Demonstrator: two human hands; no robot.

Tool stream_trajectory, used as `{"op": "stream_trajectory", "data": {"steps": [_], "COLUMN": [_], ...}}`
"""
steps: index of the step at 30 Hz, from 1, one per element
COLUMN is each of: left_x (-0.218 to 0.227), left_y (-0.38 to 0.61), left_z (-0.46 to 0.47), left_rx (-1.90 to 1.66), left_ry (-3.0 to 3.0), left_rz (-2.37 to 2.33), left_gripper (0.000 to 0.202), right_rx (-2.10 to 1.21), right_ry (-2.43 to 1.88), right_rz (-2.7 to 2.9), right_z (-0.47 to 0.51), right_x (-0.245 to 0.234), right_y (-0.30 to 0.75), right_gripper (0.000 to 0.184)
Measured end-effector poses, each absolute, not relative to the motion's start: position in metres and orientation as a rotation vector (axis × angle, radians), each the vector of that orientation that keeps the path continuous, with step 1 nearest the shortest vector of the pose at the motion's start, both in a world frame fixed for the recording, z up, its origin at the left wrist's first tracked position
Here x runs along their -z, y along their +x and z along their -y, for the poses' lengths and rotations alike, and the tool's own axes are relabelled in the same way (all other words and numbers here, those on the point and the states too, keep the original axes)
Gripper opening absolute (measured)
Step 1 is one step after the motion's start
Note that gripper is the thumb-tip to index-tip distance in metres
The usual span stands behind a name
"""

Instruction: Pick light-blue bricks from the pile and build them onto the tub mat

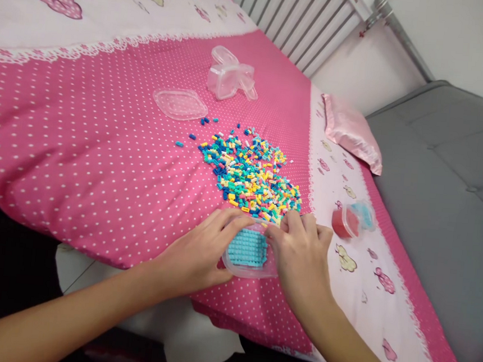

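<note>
A small clear plastic lid or tray lies on the pink dotted bedspread near its front edge, with a flat panel of light-blue bricks inside it. My left hand grips the tray's left side, fingers curled around its rim. My right hand holds the right side, fingertips pinched together at the tray's top right corner; anything in them is hidden. Just beyond the tray spreads a pile of tiny bricks in blue, teal, yellow, pink and white.
Farther back lie a clear flat lid and a clear open container. A small closed tub with red and blue contents sits to the right. A pink satin pillow lies near the grey mattress.
</note>
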State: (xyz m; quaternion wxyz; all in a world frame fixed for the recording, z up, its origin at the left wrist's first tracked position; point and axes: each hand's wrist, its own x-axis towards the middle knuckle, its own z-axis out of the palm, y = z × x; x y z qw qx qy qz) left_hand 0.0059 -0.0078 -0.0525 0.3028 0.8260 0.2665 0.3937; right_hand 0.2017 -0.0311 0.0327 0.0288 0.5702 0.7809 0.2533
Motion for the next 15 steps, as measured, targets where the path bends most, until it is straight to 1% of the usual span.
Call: {"op": "stream_trajectory", "data": {"steps": [4, 7, 11, 15], "left_x": [0.052, 0.051, 0.052, 0.052], "left_y": [0.006, 0.006, 0.006, 0.005], "left_z": [0.008, 0.008, 0.008, 0.009], "left_rx": [-1.044, -1.039, -1.023, -1.029], "left_ry": [2.185, 2.182, 2.154, 2.176], "left_rz": [-0.7, -0.701, -0.707, -0.694], "left_gripper": [0.081, 0.081, 0.079, 0.082], "right_rx": [-0.805, -0.761, -0.704, -0.698], "right_ry": [1.774, 1.762, 1.749, 1.743], "right_rz": [-2.449, -2.443, -2.328, -2.304], "right_z": [0.034, 0.036, 0.034, 0.03], "right_x": [-0.039, -0.043, -0.041, -0.035], "right_y": [0.207, 0.207, 0.2, 0.196], "right_gripper": [0.013, 0.015, 0.012, 0.01]}}
